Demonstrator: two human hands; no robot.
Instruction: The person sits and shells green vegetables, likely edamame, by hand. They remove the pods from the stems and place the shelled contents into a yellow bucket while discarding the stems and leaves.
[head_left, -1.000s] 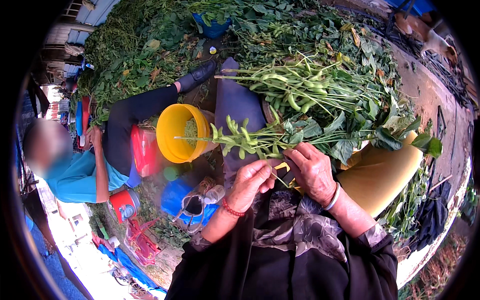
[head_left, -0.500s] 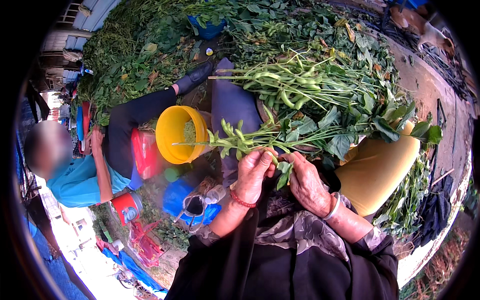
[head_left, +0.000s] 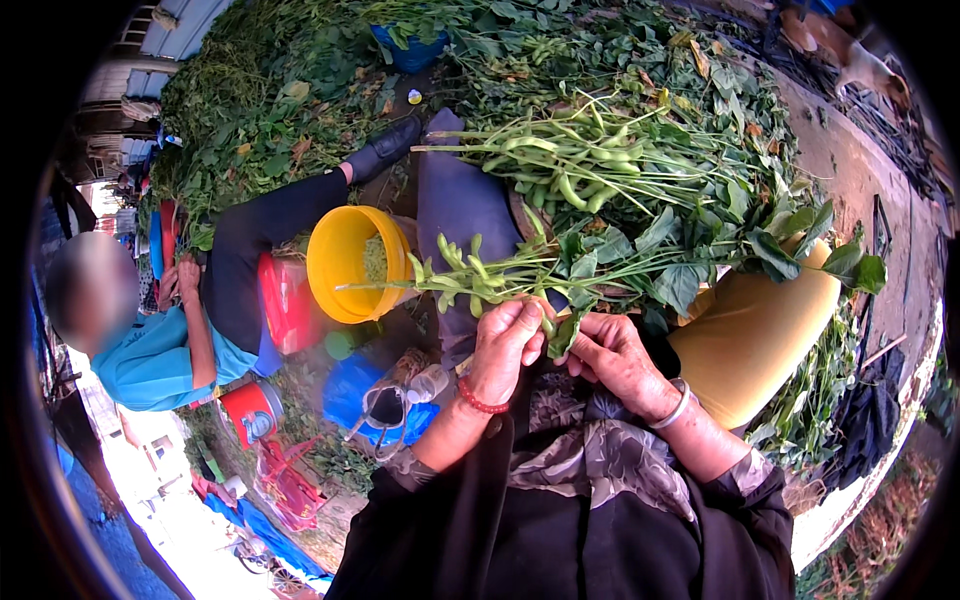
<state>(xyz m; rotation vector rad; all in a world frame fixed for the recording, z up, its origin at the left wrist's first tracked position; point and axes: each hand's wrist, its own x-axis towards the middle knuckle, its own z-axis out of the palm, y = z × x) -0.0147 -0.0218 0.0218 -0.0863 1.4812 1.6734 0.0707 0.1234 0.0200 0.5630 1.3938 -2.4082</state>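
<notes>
My left hand [head_left: 500, 350], with a red bead bracelet at its wrist, is closed on the stem of a soybean plant [head_left: 478, 272]. That plant carries green pods on its left part, and leaves spread to the right. Close beside it, my right hand [head_left: 622, 368], wearing a pale bangle, pinches a green leaf [head_left: 566, 334] hanging below the stem. Farther off, a bunch of stems with plump green pods [head_left: 590, 165] rests across my leg and the leaf pile. The stem's tip reaches over a yellow bucket [head_left: 330, 262] at left, which has green pods or beans inside.
Cut plants and leaves [head_left: 250, 120] cover the ground at the far side. Left sits a person in a teal shirt [head_left: 165, 365], beside a red container [head_left: 285, 305]. A blue bag [head_left: 350, 385] lies below the bucket. An animal [head_left: 850, 55] is at far right.
My right hand has shifted slightly right and its fingers have curled in on the leaf. My left hand stays on the stem. The whole view has moved a little.
</notes>
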